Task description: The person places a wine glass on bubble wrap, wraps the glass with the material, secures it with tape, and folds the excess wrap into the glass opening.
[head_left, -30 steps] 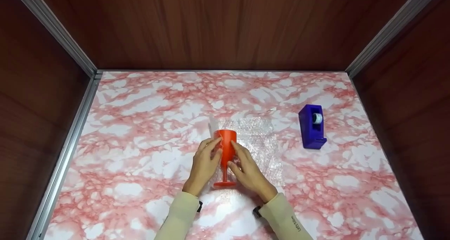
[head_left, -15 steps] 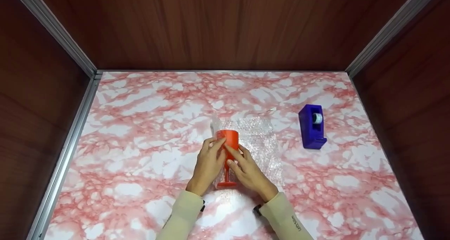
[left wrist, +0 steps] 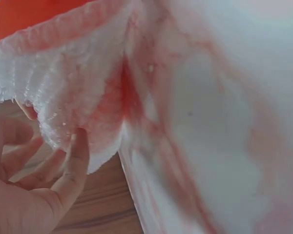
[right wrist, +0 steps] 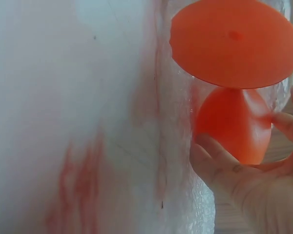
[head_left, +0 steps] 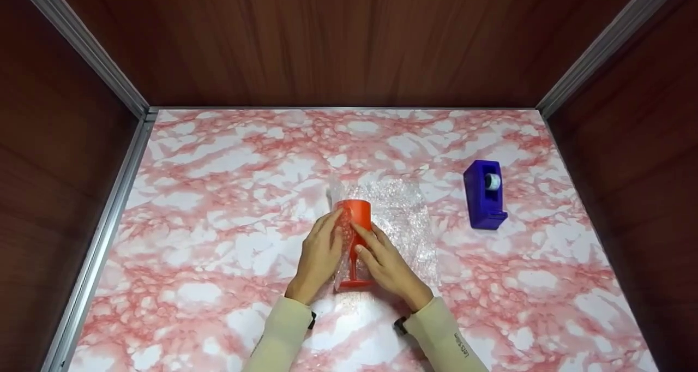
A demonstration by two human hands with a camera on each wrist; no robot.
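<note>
An orange goblet [head_left: 360, 214] lies on its side on a sheet of bubble wrap [head_left: 406, 225], its foot toward the person. Wrap is folded up over the goblet's left side. My left hand [head_left: 319, 252] holds this folded part, fingers and thumb against it; in the left wrist view, the wrap [left wrist: 63, 92] passes between the fingertips, some of which are hidden. My right hand [head_left: 390, 263] grips the goblet from the right. Seen from the right wrist, thumb and fingers sit on either side of the bowl [right wrist: 229, 126], beyond the round foot [right wrist: 234, 44].
A purple tape dispenser [head_left: 482, 197] with a roll of tape stands at the right on the pink-and-white marbled table [head_left: 218, 159]. Brown wooden panels [head_left: 349, 45] with metal edge strips enclose the back and sides.
The goblet has shifted slightly right. Bubble wrap now covers more of its left side. My left hand moved right toward the right hand, then drew back a little to the left.
</note>
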